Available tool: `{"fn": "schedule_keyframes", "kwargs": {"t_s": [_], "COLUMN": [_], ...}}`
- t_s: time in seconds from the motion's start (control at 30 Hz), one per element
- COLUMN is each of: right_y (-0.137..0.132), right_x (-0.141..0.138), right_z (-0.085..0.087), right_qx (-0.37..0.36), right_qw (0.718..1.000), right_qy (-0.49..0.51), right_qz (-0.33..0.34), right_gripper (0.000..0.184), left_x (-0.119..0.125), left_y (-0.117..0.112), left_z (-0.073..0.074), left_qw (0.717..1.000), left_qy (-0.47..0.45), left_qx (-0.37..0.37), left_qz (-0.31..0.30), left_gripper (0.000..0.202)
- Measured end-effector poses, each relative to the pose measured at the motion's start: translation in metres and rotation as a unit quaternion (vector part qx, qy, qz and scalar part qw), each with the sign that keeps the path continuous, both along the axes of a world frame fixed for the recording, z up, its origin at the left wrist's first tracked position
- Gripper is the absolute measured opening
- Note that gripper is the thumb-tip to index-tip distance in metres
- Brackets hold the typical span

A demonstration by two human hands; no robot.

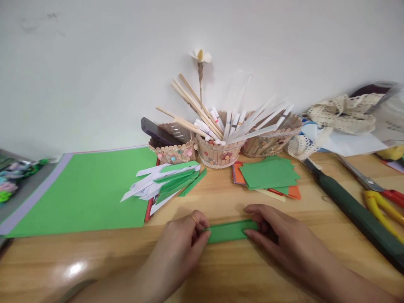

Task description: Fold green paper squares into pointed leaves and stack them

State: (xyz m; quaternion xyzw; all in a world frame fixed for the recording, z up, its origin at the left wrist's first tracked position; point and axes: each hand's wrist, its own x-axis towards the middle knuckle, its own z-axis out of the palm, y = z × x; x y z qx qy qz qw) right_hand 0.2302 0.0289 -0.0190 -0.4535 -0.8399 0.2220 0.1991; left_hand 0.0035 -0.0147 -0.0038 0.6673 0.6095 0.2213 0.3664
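Note:
A narrow piece of green paper (227, 232), with what looks like a folded upper edge, lies low over the wooden table between my hands. My left hand (181, 246), wearing a thin ring, pinches its left end between thumb and curled fingers. At the right end, my right hand (280, 237) holds the paper with thumb below and fingers above. Beyond my left hand is a loose heap of green and white paper strips (170, 182). Past my right hand sits a stack of cut green paper pieces (268, 173), with orange ones under it.
Large green sheets (85, 193) lie at left. Decorated wooden holders (221, 153) with sticks, markers and clear glue sticks stand against the wall. On the right are a long dark-green-handled tool (353, 210), yellow-and-red-handled scissors (377, 202) and lace ribbon (342, 113).

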Motion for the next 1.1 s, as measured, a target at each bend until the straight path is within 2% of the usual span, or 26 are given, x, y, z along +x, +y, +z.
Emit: {"fn": "schedule_keyframes", "kwargs": {"t_s": [0.23,0.7,1.1], "right_y": [0.0005,0.0020,0.0029], "right_x": [0.0005,-0.0040,-0.0019], "right_z": [0.0003,0.0023,0.0005], "right_qx": [0.009,0.042,0.083], "right_qw": [0.999,0.996,0.994], "right_qy": [-0.045,-0.073,-0.068], "right_qz": [0.010,0.018,0.006], "right_gripper": [0.022,0.021,0.027], "left_x": [0.0001,0.0022,0.0022], "left_y": [0.0024,0.0080,0.0065], "left_z": [-0.0053,-0.0025,-0.0042], "left_qw": [0.999,0.992,0.993], "left_qy": [0.032,0.128,0.119], "left_qx": [0.013,0.020,0.005], "left_qz": [0.007,-0.007,-0.001], "left_gripper": [0.007,0.012,0.008]}}
